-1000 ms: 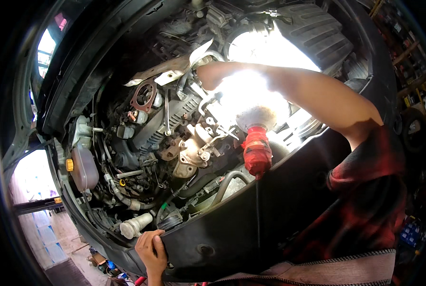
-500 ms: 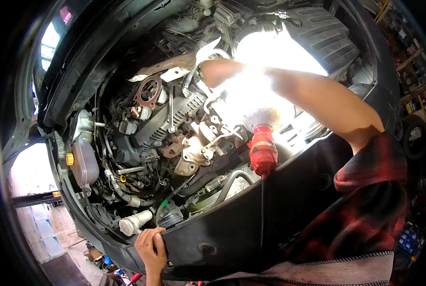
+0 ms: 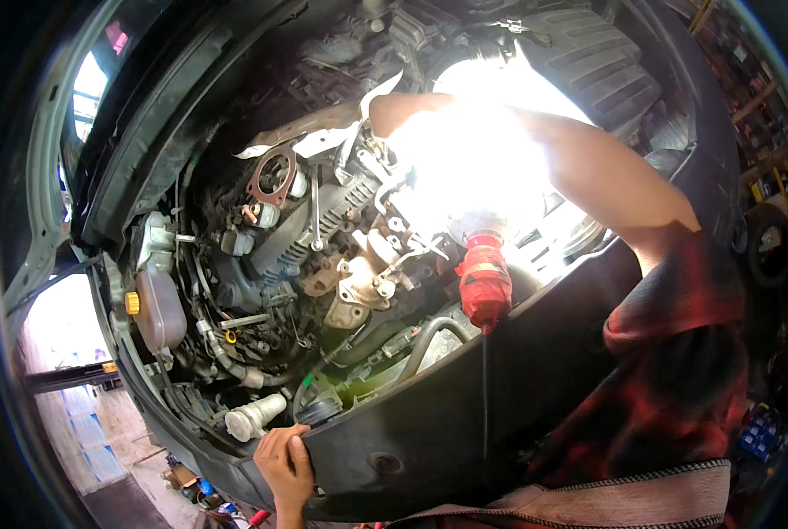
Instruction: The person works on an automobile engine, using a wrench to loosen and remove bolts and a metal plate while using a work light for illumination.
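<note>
My left hand (image 3: 283, 463) grips the edge of the black front panel (image 3: 394, 441) at the bottom, beside a white cylindrical part (image 3: 254, 417). My right hand (image 3: 392, 119) reaches deep into the engine bay near a bent metal shield (image 3: 323, 139); glare hides most of its fingers and anything they hold. Below my right arm a glowing work lamp has a red wrapped handle (image 3: 486, 282) and a black cord hanging over the panel. A rusty metal bracket (image 3: 363, 282), a long wrench (image 3: 316, 212) and a reddish flat gasket (image 3: 272, 176) lie among the engine parts.
A translucent reservoir with a yellow cap (image 3: 160, 313) stands at the left of the bay. A black ribbed cover (image 3: 588, 62) is at the back right. Outside the car are a tire (image 3: 769, 251) and shelving at right, and floor with scattered items at lower left.
My right arm has shifted slightly upward in the picture and the lamp's glare spreads over more of my hand and forearm. My left hand stays on the panel edge.
</note>
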The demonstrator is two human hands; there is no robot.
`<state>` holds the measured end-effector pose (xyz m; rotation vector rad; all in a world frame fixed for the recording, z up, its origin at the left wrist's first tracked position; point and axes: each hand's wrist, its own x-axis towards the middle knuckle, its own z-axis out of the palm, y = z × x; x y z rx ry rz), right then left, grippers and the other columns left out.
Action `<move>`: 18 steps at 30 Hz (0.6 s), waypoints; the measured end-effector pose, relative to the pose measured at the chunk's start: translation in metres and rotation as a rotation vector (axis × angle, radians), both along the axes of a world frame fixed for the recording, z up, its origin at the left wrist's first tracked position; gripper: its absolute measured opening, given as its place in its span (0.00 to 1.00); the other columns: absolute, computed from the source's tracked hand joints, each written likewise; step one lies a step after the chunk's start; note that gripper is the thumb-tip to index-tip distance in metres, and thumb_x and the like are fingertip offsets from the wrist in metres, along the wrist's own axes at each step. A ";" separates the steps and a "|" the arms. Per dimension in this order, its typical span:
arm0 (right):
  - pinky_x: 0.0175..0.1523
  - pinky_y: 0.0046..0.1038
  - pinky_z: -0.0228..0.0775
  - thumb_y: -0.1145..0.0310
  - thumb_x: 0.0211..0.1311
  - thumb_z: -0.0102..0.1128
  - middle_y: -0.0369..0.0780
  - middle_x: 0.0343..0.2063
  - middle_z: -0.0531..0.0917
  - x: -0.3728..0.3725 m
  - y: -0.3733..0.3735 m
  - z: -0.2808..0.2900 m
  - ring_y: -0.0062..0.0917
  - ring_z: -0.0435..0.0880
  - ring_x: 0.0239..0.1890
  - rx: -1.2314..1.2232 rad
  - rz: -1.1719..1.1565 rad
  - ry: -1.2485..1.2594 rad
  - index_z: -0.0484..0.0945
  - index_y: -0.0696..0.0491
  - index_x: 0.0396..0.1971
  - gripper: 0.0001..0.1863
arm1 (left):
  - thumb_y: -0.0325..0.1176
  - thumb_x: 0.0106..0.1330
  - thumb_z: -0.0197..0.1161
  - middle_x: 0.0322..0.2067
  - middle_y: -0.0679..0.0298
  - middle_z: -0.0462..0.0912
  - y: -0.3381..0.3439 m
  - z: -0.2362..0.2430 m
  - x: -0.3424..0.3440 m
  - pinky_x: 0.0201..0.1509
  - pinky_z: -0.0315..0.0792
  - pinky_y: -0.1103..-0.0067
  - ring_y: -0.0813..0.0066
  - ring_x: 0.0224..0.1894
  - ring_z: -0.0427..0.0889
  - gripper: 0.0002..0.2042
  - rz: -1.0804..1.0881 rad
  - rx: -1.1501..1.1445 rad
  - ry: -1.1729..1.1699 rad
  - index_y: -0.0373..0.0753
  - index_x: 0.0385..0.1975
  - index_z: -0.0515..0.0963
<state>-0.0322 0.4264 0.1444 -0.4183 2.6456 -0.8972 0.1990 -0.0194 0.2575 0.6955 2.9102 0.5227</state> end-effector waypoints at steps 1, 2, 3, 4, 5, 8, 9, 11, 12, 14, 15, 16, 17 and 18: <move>0.39 0.37 0.76 0.72 0.53 0.55 0.49 0.32 0.83 0.005 -0.007 0.000 0.36 0.84 0.37 0.063 -0.007 -0.001 0.81 0.62 0.32 0.10 | 0.33 0.66 0.50 0.26 0.55 0.81 0.000 0.000 0.000 0.37 0.68 0.69 0.55 0.30 0.78 0.12 0.000 -0.004 0.002 0.32 0.28 0.79; 0.39 0.37 0.76 0.72 0.53 0.55 0.49 0.33 0.83 0.013 -0.015 0.006 0.36 0.84 0.38 0.131 -0.010 0.002 0.81 0.62 0.32 0.10 | 0.33 0.66 0.50 0.26 0.55 0.81 -0.001 0.001 0.000 0.37 0.68 0.69 0.55 0.30 0.78 0.12 0.004 -0.004 -0.001 0.32 0.28 0.79; 0.39 0.37 0.76 0.73 0.53 0.55 0.49 0.33 0.83 0.027 -0.026 0.014 0.36 0.84 0.38 0.197 -0.003 0.006 0.81 0.61 0.32 0.10 | 0.33 0.66 0.50 0.26 0.55 0.81 -0.001 0.001 0.000 0.37 0.68 0.69 0.55 0.30 0.78 0.12 0.014 -0.002 -0.006 0.32 0.28 0.79; 0.40 0.37 0.76 0.73 0.53 0.55 0.49 0.33 0.83 0.042 -0.036 0.022 0.36 0.84 0.39 0.264 -0.001 0.001 0.81 0.61 0.32 0.10 | 0.33 0.66 0.50 0.26 0.55 0.81 -0.002 0.001 0.001 0.37 0.68 0.69 0.55 0.30 0.78 0.12 0.022 0.000 -0.017 0.33 0.28 0.79; 0.40 0.37 0.77 0.73 0.53 0.55 0.49 0.34 0.83 0.049 -0.043 0.027 0.36 0.84 0.39 0.313 0.001 0.007 0.81 0.61 0.32 0.10 | 0.33 0.67 0.51 0.26 0.55 0.80 -0.002 0.001 0.001 0.38 0.68 0.70 0.55 0.30 0.78 0.12 0.046 0.002 -0.035 0.33 0.29 0.79; 0.38 0.36 0.76 0.73 0.51 0.53 0.49 0.33 0.83 0.045 -0.046 0.016 0.37 0.84 0.36 0.310 -0.010 0.082 0.82 0.60 0.31 0.11 | 0.33 0.66 0.51 0.26 0.55 0.80 -0.001 0.001 0.001 0.38 0.68 0.70 0.55 0.30 0.78 0.12 0.034 0.008 -0.018 0.33 0.29 0.79; 0.35 0.35 0.76 0.73 0.50 0.53 0.48 0.30 0.84 0.035 -0.038 0.007 0.36 0.84 0.32 0.238 -0.029 0.152 0.83 0.59 0.31 0.11 | 0.33 0.66 0.51 0.26 0.55 0.80 0.000 0.001 0.001 0.38 0.68 0.70 0.55 0.30 0.78 0.12 0.020 0.027 -0.014 0.33 0.29 0.79; 0.32 0.33 0.75 0.73 0.48 0.53 0.47 0.28 0.84 0.017 -0.027 -0.006 0.35 0.84 0.30 0.102 -0.038 0.227 0.84 0.58 0.30 0.12 | 0.33 0.66 0.51 0.26 0.55 0.80 0.000 0.003 -0.002 0.38 0.68 0.70 0.55 0.30 0.78 0.11 -0.001 0.009 0.000 0.33 0.29 0.79; 0.33 0.33 0.75 0.73 0.49 0.53 0.47 0.29 0.84 0.011 -0.023 -0.006 0.35 0.84 0.30 0.058 -0.027 0.200 0.83 0.58 0.31 0.12 | 0.33 0.66 0.51 0.26 0.56 0.80 0.000 0.002 -0.002 0.38 0.68 0.70 0.55 0.30 0.78 0.11 -0.009 0.004 0.005 0.33 0.29 0.79; 0.34 0.34 0.75 0.73 0.49 0.53 0.47 0.30 0.84 -0.001 -0.014 -0.004 0.36 0.84 0.31 -0.005 -0.007 0.136 0.83 0.58 0.32 0.12 | 0.32 0.65 0.51 0.26 0.56 0.80 -0.003 0.001 -0.002 0.37 0.68 0.70 0.56 0.30 0.78 0.11 0.004 0.004 -0.009 0.34 0.28 0.79; 0.35 0.34 0.75 0.73 0.50 0.52 0.47 0.30 0.84 -0.006 -0.008 -0.003 0.36 0.84 0.32 -0.029 0.002 0.110 0.83 0.58 0.33 0.12 | 0.32 0.65 0.51 0.25 0.56 0.80 -0.003 0.000 -0.002 0.37 0.68 0.70 0.56 0.30 0.78 0.11 0.003 0.006 -0.009 0.34 0.28 0.79; 0.35 0.34 0.75 0.73 0.50 0.52 0.47 0.31 0.84 -0.010 -0.003 -0.001 0.36 0.83 0.33 -0.048 0.007 0.092 0.82 0.58 0.33 0.13 | 0.32 0.65 0.51 0.25 0.56 0.80 -0.003 0.000 -0.002 0.37 0.68 0.70 0.56 0.30 0.78 0.11 0.001 0.007 -0.010 0.34 0.28 0.79; 0.36 0.34 0.75 0.72 0.50 0.52 0.47 0.31 0.83 -0.014 0.000 -0.001 0.36 0.83 0.33 -0.069 0.015 0.073 0.82 0.57 0.34 0.13 | 0.32 0.65 0.51 0.25 0.56 0.80 -0.003 0.000 -0.002 0.37 0.68 0.70 0.56 0.30 0.78 0.11 -0.003 0.004 -0.006 0.34 0.28 0.79; 0.37 0.34 0.75 0.72 0.51 0.52 0.46 0.32 0.83 -0.017 0.003 0.000 0.36 0.83 0.34 -0.085 0.018 0.063 0.82 0.57 0.35 0.13 | 0.32 0.65 0.51 0.25 0.56 0.80 -0.002 0.001 -0.001 0.37 0.68 0.69 0.56 0.30 0.78 0.11 -0.007 0.002 -0.002 0.34 0.28 0.79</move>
